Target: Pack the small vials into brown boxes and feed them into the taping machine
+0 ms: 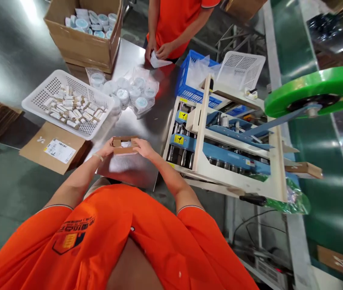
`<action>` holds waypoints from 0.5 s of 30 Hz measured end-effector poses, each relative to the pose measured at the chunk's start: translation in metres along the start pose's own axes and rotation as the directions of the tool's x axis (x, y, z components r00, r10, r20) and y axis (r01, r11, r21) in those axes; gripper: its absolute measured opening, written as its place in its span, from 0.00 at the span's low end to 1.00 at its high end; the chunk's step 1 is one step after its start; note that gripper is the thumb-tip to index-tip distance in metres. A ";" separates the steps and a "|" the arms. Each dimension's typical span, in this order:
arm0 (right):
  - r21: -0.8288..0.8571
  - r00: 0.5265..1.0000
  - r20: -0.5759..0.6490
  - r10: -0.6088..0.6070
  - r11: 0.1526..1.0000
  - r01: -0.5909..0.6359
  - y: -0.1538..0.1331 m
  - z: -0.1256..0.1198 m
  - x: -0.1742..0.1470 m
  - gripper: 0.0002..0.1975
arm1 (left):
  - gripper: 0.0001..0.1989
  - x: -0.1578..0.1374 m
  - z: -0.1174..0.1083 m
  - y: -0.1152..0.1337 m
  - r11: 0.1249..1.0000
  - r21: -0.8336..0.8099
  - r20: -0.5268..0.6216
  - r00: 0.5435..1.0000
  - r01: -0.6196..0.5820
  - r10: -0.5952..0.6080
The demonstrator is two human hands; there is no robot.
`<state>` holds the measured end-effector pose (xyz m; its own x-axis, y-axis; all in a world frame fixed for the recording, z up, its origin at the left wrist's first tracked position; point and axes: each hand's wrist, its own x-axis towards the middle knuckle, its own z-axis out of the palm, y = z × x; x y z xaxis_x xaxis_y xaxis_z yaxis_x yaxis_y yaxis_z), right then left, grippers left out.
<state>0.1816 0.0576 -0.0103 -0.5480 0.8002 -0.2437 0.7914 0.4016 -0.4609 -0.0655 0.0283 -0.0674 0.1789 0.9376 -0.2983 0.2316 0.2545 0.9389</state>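
A small brown cardboard box [123, 151] stands with its top open at the front of the metal table [135, 129]. Something white [125, 143] lies inside it, too small to make out. My left hand [107, 148] grips the box's left end, and my right hand [143, 147] holds the right end with its fingers at the flap. Just beyond the box are several round white tubs in clear plastic bags [141, 102]. To the left, a white perforated basket [35, 96] holds many small white bottles with gold-brown caps [73, 114].
Flattened cartons [42, 141] are stacked at left. A large carton of round tubs [80, 52] stands behind the basket. At right is a carton-sealing machine [231, 157] with a green tape roll [310, 92]. Across the table a co-worker's hands [159, 52] hold a clear bag near a blue crate [186, 76].
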 end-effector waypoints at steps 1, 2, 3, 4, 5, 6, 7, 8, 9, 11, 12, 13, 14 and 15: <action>-0.027 0.996 -0.041 0.084 0.996 -0.086 -0.003 -0.003 0.005 0.27 | 0.34 0.002 -0.005 0.002 1.000 0.006 0.021 1.000 0.005 -0.005; -0.055 0.986 -0.083 0.143 0.987 -0.148 -0.006 -0.005 0.008 0.35 | 0.33 0.002 -0.011 0.004 1.000 0.016 0.040 0.999 0.009 -0.010; -0.082 0.981 -0.111 0.159 0.982 -0.169 -0.008 -0.007 0.009 0.41 | 0.33 0.002 -0.019 0.006 0.999 0.032 0.048 0.999 0.010 -0.011; -0.102 0.984 -0.123 0.131 0.984 -0.143 -0.009 -0.007 0.009 0.44 | 0.33 0.001 -0.026 0.009 0.999 0.050 0.047 0.999 0.007 -0.010; -0.114 0.992 -0.106 0.072 0.990 -0.084 -0.009 -0.007 0.007 0.43 | 0.32 -0.002 -0.031 0.012 0.998 0.061 0.040 0.999 0.003 -0.005; -0.116 0.997 -0.072 0.011 0.993 -0.019 -0.008 -0.005 0.004 0.39 | 0.32 -0.006 -0.032 0.015 0.996 0.094 0.029 1.000 -0.008 0.005; -0.109 0.999 -0.036 -0.034 0.994 0.030 -0.006 -0.002 -0.001 0.34 | 0.33 -0.011 -0.030 0.018 0.985 0.169 0.016 1.000 -0.025 0.023; -0.101 0.998 -0.010 -0.057 0.993 0.056 -0.003 0.002 -0.006 0.30 | 0.36 -0.018 -0.023 0.021 0.957 0.286 0.000 0.999 -0.047 0.049; -0.094 0.998 0.001 -0.060 0.994 0.060 0.001 0.007 -0.011 0.28 | 0.39 -0.025 -0.014 0.023 0.900 0.431 -0.016 0.997 -0.066 0.080; -0.073 0.999 -0.016 -0.030 0.997 0.029 0.011 0.020 -0.020 0.27 | 0.46 -0.037 0.007 0.025 0.707 0.703 -0.032 0.991 -0.072 0.133; -0.056 0.999 -0.041 0.000 0.998 -0.002 0.017 0.027 -0.024 0.27 | 0.48 -0.041 0.017 0.025 0.619 0.783 -0.036 0.989 -0.061 0.143; -0.037 0.995 -0.080 0.054 0.998 -0.057 0.025 0.034 -0.028 0.27 | 0.50 -0.041 0.024 0.025 0.571 0.819 -0.037 0.990 -0.047 0.135; -0.013 0.980 -0.136 0.144 0.989 -0.147 0.034 0.042 -0.032 0.28 | 0.52 -0.036 0.028 0.026 0.549 0.835 -0.030 0.993 -0.036 0.111; 0.017 0.945 -0.195 0.261 0.965 -0.263 0.043 0.051 -0.036 0.27 | 0.54 -0.027 0.031 0.029 0.539 0.842 -0.021 0.997 -0.025 0.079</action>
<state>0.2214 0.0232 -0.0651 -0.2585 0.9483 -0.1842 0.9031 0.1695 -0.3947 -0.0339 0.0028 -0.0376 0.1765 0.9595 -0.2197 0.9256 -0.0859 0.3685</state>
